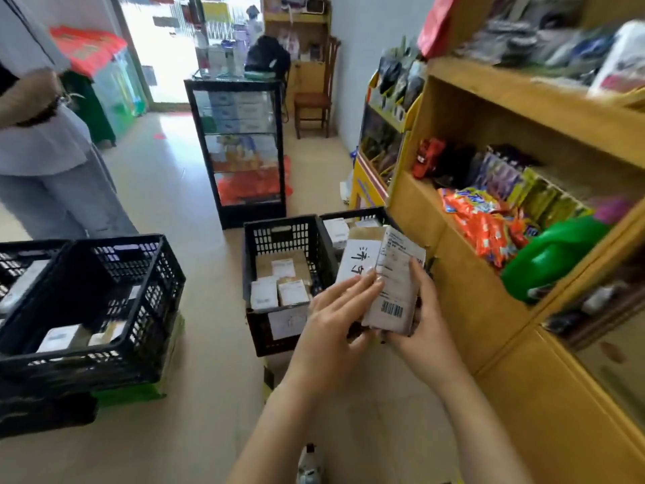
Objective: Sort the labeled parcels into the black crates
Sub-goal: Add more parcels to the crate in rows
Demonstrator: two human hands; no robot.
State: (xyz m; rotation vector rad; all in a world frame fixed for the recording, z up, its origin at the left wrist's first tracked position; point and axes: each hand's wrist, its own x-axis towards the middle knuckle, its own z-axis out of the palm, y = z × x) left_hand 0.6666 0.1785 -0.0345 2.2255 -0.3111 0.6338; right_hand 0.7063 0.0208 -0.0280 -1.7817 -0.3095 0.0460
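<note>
I hold a small stack of cardboard parcels in front of me. My right hand (424,319) grips the front parcel (394,291), which carries a white shipping label with a barcode. My left hand (335,316) holds the parcel behind it (357,265), fingertips on its white label with black handwriting. Just beyond the hands stands a black crate (279,239) with several labeled parcels inside. A second black crate (352,218) behind it also holds parcels. Two more black crates (139,274) with parcels stand at the left.
A wooden shelf unit (488,99) full of snack bags and a green bottle fills the right side. A glass display cabinet (241,151) stands ahead. A person (45,151) stands at the far left. Tiled floor (209,274) lies between the crates.
</note>
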